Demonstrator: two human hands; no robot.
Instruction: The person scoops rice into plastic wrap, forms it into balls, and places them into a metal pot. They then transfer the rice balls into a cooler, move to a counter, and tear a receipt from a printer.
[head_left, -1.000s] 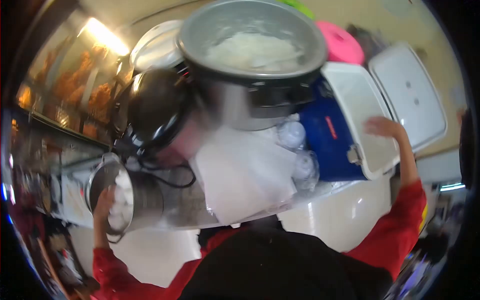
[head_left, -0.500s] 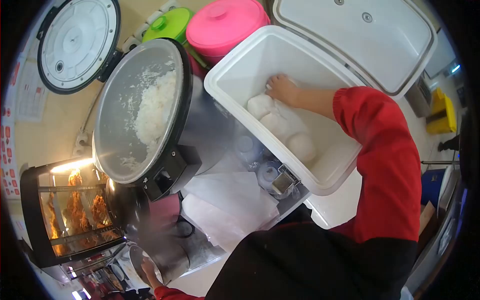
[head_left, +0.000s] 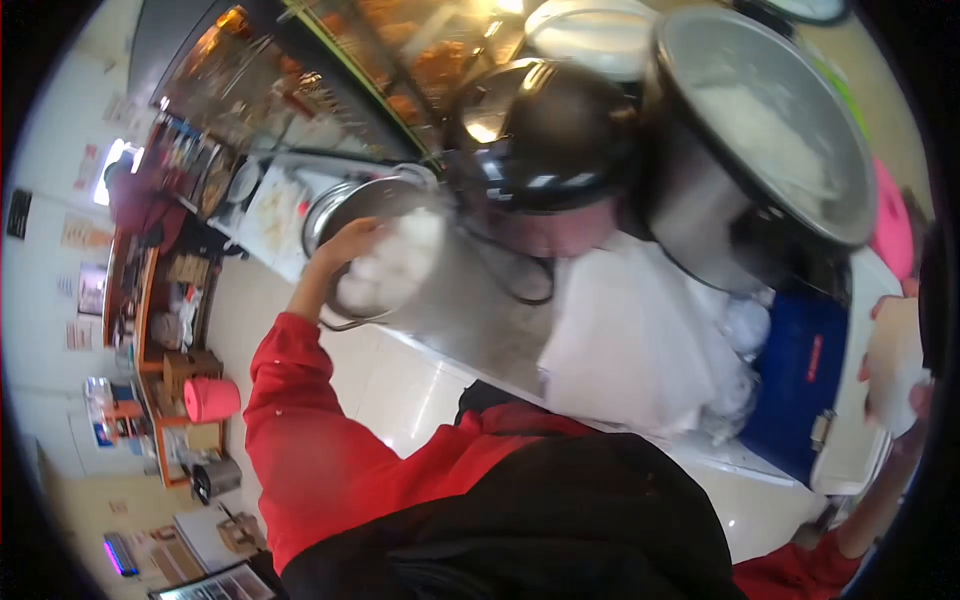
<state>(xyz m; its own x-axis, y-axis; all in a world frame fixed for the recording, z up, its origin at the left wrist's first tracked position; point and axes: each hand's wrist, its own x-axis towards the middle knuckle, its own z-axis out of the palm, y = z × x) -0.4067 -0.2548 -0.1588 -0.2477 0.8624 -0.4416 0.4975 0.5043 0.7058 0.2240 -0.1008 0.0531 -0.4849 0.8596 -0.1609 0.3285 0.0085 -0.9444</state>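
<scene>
At the left, my left hand [head_left: 352,245] reaches over the rim of a metal pot [head_left: 445,290] that holds several white wrapped bundles [head_left: 385,275]. Its fingertips meet the bundles, but blur and the pot hide how far they are closed. By the right edge of the view, my right hand [head_left: 912,428] grips a white wrapped bundle [head_left: 893,345], fingers around its sides. This hand is above the cooler box [head_left: 850,455], whose inside is mostly out of sight.
A large cooker [head_left: 700,200] of white rice stands at the upper right, beside a closed dark-lidded cooker [head_left: 545,130]. White paper sheets [head_left: 630,340] lie on the metal counter. A lit display case [head_left: 390,70] is behind. Another person [head_left: 150,205] is at the far left.
The view has swung left toward the pot. My right hand has come up from inside the cooler box and now holds a white bundle. My left hand is still at the pot.
</scene>
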